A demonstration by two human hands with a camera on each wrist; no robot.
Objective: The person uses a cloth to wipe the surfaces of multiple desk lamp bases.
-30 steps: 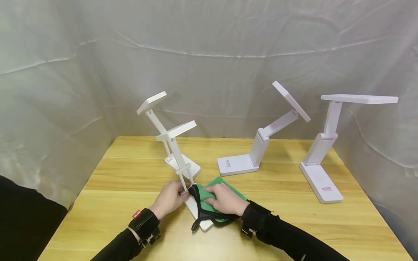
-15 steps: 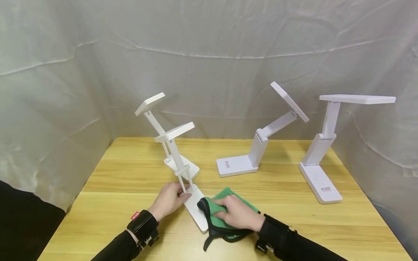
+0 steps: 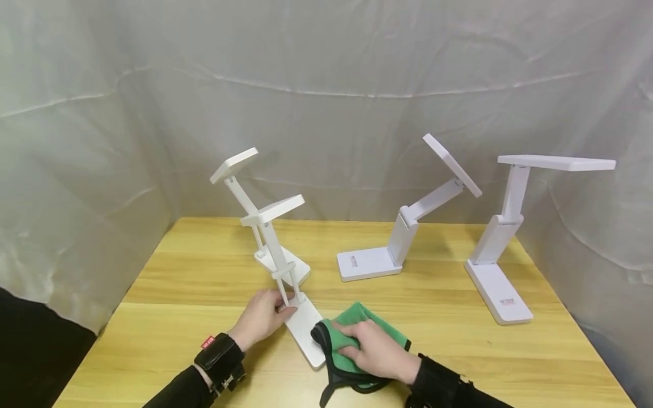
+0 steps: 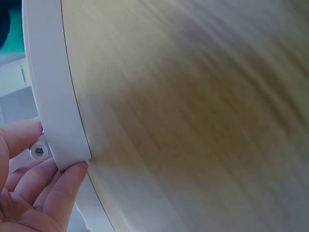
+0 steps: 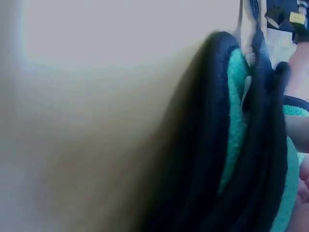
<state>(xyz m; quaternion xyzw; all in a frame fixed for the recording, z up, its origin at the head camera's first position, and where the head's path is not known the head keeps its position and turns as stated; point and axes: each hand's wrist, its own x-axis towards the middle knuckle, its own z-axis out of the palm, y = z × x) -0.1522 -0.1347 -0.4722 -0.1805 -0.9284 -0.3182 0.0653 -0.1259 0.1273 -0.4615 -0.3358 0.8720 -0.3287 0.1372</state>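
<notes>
A white folding desk lamp (image 3: 306, 334) stands front left of centre, its head tilted up. My left hand (image 3: 259, 321) holds the rear corner of its base, thumb on top beside the struts. In the left wrist view, the fingers (image 4: 67, 188) wrap the end of the white base (image 4: 55, 92). My right hand (image 3: 376, 350) grips a folded green cloth (image 3: 362, 313) with black edging, thumb and fingers bunching it. The cloth's folded edge overlaps the front right side of the base. In the right wrist view, the cloth's dark folds (image 5: 234, 125) hide most of that hand.
A second white lamp (image 3: 240, 195) stands close behind the held one. Two more lamps, one at back centre (image 3: 369, 263) and one at right (image 3: 500, 292), stand on the wooden table (image 3: 439, 317). Grey fabric (image 3: 326, 113) hangs behind and at both sides.
My right hand has drawn the cloth along the lamp base toward the front right, uncovering its top. My left hand keeps its hold at the rear corner.
</notes>
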